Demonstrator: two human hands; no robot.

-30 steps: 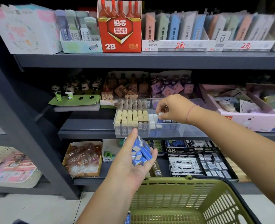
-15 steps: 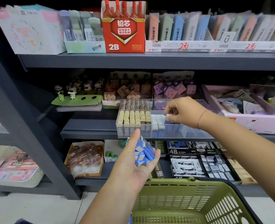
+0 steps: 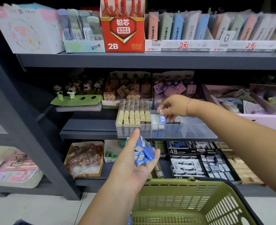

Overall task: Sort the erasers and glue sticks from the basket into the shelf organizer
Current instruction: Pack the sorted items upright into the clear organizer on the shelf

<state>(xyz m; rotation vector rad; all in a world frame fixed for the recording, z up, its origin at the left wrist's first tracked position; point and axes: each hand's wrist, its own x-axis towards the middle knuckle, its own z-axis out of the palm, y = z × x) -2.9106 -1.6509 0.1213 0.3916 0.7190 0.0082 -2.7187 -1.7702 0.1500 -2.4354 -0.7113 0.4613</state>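
Basket point(image 3: 174, 197) sits nearest me, olive-green slotted plastic, low in front of the shelving so the supply is close under both hands. From my feed I cannot see what lies inside it, and I spot no glue sticks anywhere.

Just above its rim the left hand point(image 3: 134, 163) is turned palm up and cupped, fingers curled round a heap of small blue-and-white sleeved erasers point(image 3: 143, 151). I read that as a feeding tray: the stock is held level just below the organizer's front, so the other hand has only a short trip per piece.

Beyond it, on the dark grey middle shelf point(image 3: 88, 132), stands the clear acrylic shelf organizer point(image 3: 198, 129). Its left compartment is packed with beige-capped 2B erasers point(image 3: 134, 117) standing on end in tight rows. The next compartment holds a partial block of white-ended erasers point(image 3: 155, 121), upright too, which I take to be the pattern to match.

The right hand point(image 3: 174, 105) reaches over that compartment from the right. Its thumb and fingertips pinch a single blue-sleeved eraser point(image 3: 162, 118), held upright with its lower end down beside those already standing. Gripping it by the top, I judge, leaves the bottom free to slot in against its neighbours.

Farthest back, small panda figurines point(image 3: 71, 89) stand on a green card.
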